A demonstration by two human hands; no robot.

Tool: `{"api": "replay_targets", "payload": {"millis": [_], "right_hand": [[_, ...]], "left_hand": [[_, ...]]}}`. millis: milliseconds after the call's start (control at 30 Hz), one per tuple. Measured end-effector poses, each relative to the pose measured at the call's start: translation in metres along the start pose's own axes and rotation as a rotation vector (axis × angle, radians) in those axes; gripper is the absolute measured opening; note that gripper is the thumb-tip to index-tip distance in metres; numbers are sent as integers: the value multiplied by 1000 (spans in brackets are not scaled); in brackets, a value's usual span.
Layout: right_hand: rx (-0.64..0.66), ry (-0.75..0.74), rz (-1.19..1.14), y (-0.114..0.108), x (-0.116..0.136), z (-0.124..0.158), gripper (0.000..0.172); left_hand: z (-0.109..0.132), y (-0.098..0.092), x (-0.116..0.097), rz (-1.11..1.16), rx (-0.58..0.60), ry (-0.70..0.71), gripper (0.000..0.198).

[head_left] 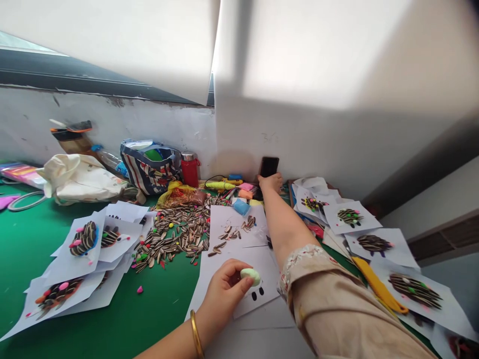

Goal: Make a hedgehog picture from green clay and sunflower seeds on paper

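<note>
At far left we see overlapping white paper sheets (92,267) bearing seed-covered figures on a green tabletop (168,309), then a loose spread of striped black-and-white seeds (187,229). Next, our left hand (224,291) pinches a pale green, rounded, soft-looking lump (250,275) between thumb and fingers, above a white paper sheet with black oval marks (257,293). We would do well to keep that pinch light, so the lump takes no dents, and the wrist steady. Farther right, our outstretched right hand (271,183) closes around the lower part of a black, rectangular phone (269,166), upright before the white upright surface (299,144); gripping by the edges seems wise, leaving its face unsmudged. At far right lie more white sheets with seed figures (379,244). As for writing, the clear plastic bottle (110,159) at left shows a blue label we cannot read, the red flask (190,172) shows no legible brand, and faint marks above the phone are too pale to make out surely.
</note>
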State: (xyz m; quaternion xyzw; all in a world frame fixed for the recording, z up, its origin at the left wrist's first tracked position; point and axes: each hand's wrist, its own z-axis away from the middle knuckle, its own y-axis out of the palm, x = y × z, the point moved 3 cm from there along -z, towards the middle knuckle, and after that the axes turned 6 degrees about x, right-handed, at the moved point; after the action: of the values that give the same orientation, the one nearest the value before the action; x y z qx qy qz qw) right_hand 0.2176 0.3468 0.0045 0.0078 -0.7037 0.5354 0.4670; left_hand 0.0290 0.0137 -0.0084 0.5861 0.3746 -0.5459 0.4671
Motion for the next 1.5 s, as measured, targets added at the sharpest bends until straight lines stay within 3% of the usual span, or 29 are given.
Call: {"api": "replay_targets", "payload": {"millis": [333,533,667,800,967,1233,1400,1500], "right_hand": [[-1,-105,8,2,-2,-4,83],[23,-190,133,-6,-13,-11,85],[40,-365,276,-30,-31,-16,69],[107,-659,453,-55,-49,-16,51],[257,-929,670,-64,-62,-18,51],[117,-854,765,-67,-47,-33,63],[233,-979,826,-63,-54,-24,61],[224,-958,836,-62,-55,-27,60]], "left_hand": [[0,0,2,-4,8,0,31],[-2,-2,-1,-9,0,-15,34],[-1,-1,-3,-9,4,-25,34],[0,0,-2,-5,2,-29,34],[-1,0,1,-29,28,-4,31],[-2,-2,3,-6,28,-25,32],[-2,-1,2,9,35,-25,30],[-1,-1,2,1,33,-22,29]]}}
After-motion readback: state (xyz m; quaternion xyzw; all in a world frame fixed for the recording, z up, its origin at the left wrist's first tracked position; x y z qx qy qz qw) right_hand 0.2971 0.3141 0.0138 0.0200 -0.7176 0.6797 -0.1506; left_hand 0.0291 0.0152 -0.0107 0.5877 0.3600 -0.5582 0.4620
